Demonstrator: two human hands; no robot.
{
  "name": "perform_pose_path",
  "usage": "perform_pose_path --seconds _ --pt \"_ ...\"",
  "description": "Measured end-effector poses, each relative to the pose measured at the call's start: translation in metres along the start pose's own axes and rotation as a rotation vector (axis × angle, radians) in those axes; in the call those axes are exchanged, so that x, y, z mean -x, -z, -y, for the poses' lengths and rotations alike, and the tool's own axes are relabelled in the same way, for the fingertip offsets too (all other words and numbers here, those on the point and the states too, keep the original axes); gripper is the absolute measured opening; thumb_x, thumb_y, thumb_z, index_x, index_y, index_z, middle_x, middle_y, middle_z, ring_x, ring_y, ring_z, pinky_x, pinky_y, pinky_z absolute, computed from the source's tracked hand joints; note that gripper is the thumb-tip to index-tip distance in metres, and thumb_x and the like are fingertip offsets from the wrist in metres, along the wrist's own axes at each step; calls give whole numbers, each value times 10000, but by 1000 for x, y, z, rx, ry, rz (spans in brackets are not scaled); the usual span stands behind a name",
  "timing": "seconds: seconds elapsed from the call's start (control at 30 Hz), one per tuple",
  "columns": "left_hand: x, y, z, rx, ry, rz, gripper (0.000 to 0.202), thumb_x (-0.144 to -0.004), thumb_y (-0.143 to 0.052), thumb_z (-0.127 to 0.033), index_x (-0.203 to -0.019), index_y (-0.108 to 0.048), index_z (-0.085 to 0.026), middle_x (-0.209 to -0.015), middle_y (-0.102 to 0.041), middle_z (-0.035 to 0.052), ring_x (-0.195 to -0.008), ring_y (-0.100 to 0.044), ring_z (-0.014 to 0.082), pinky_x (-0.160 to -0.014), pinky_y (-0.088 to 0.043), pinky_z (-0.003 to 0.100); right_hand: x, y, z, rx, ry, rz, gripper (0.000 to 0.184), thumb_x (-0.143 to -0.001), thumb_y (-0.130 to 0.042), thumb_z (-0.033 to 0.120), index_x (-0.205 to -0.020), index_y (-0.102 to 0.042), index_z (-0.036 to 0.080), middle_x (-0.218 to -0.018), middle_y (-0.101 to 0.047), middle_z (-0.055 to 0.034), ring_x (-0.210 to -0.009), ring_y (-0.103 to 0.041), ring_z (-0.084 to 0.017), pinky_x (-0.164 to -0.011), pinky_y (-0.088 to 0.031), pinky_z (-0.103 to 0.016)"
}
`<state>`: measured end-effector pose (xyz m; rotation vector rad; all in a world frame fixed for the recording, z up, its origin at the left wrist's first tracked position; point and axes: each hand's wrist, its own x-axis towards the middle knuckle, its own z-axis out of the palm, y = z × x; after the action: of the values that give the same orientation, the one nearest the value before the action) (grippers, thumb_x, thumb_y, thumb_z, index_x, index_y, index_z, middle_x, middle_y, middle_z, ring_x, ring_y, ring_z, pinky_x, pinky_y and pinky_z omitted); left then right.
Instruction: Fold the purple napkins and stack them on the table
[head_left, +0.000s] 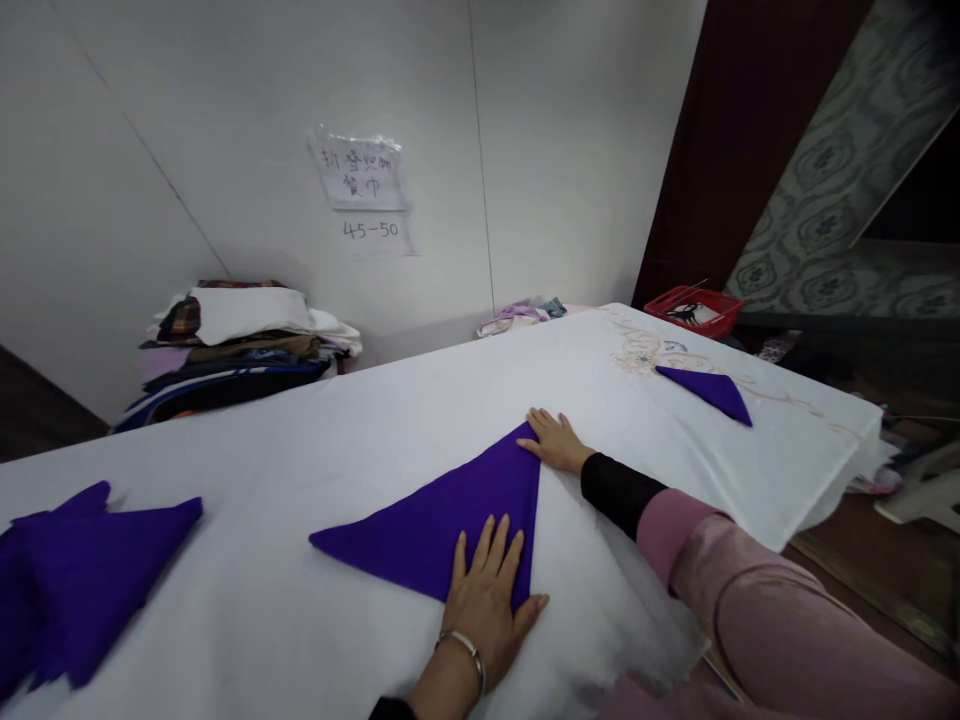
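Observation:
A purple napkin [450, 515] folded into a triangle lies on the white-covered table [315, 450]. My left hand [487, 600] rests flat on its near corner, fingers spread, a bracelet on the wrist. My right hand [553, 440] lies flat at the napkin's far corner, fingers stretched along the edge. A smaller folded purple napkin [709, 392] sits further right on the cloth. At the left edge lies a heap of unfolded purple napkins [82, 575].
A stack of folded fabrics [232, 345] stands by the wall at the back left. More cloth [517, 315] lies at the table's far edge. A red basket [694, 310] sits beyond the right corner. A paper sign [364, 185] hangs on the wall.

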<state>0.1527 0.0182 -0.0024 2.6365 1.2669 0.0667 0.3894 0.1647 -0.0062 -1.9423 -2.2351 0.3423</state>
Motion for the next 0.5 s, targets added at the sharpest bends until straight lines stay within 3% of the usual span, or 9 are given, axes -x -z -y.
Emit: perform_pose_path --seconds 0.2,0.37,0.5 --pt "0 -2 2 -4 -18 -16 708 -840 -260 -632 -1425 -205 -237 -1507 -172 67 -1382 -116 308 -1081 -119 616 -13 6 -10 -221 -46 -36 776 -829 -336 667 -1406 -313 148 -1491 -220 -103 -1379 -126 -262 -1094 -12 -484" --pt "1 -3 2 -8 -21 -21 706 -843 -240 -632 -1428 -195 -237 -1506 -177 67 -1382 -123 298 -1083 -124 610 -10 19 -31 -325 -144 -141 727 -905 -89 586 -1420 -268 104 -1462 -296 -116 -1330 -293 -198 -1072 -238 -363" --pt "2 -3 2 -18 -32 -39 703 -847 -249 -621 -1433 -163 -243 -1505 -188 70 -1382 -127 294 -1082 -123 610 2 18 -39 -359 -182 -215 673 -918 -117 545 -1354 -403 120 -1387 -432 -100 -1255 -413 -208 -1016 -332 -344"
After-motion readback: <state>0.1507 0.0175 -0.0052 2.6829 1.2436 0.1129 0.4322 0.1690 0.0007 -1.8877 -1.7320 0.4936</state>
